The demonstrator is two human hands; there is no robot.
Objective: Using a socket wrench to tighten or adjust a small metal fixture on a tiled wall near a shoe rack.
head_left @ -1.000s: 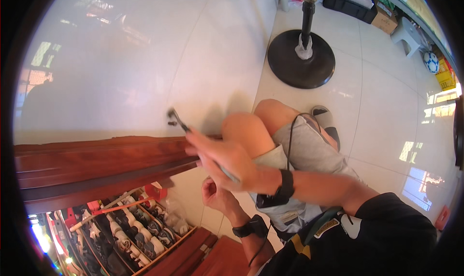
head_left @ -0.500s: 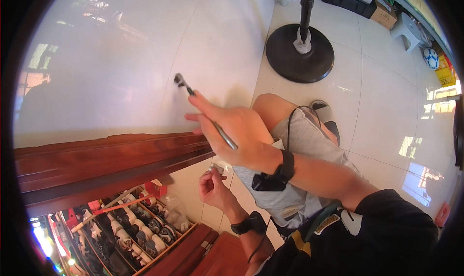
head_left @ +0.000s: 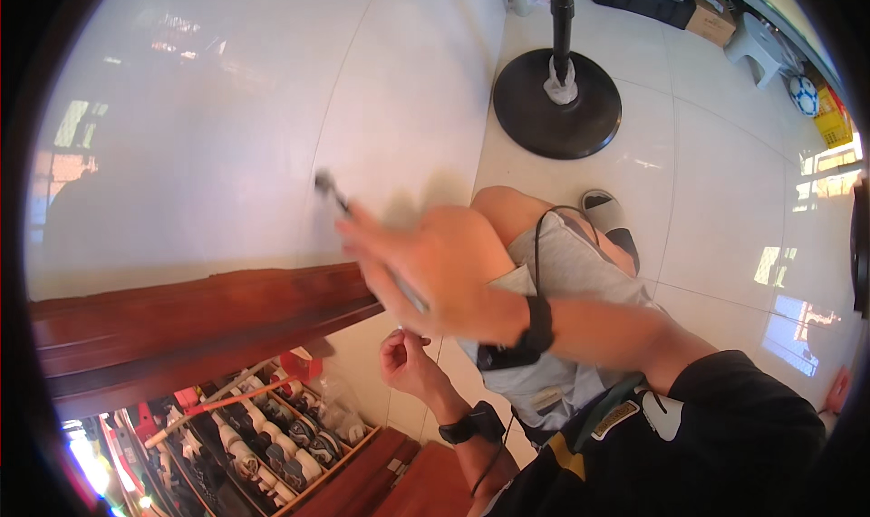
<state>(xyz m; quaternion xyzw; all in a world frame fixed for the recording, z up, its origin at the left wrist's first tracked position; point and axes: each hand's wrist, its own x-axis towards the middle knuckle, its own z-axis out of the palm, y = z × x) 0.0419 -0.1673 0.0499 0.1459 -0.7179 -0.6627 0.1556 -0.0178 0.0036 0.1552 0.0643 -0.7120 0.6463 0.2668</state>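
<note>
My right hand [head_left: 444,263], blurred by motion, is closed around a slim silvery hand tool [head_left: 324,182] with a dark head. Its exact kind is too smeared to tell. The tool's head points up and left, in front of a glossy white surface, and its handle runs back under my fingers. Lower down, close to the tool's rear end, my left hand [head_left: 408,363] has its fingers curled in a pinch. Something small may be between thumb and finger, but I cannot make it out. Both wrists wear black bands.
A reddish-brown wooden frame [head_left: 208,313] borders the white surface. Below it stands a rack [head_left: 263,440] packed with shoes. A round black stand base [head_left: 557,118] is on the tiled floor. Farther right are a grey-white stool [head_left: 757,50], a ball [head_left: 804,96] and a yellow crate [head_left: 832,123].
My right hand has swung down and slightly left with the tool, nearer my left hand. My left hand stays pinched at nearly the same place. The view has shifted slightly.
</note>
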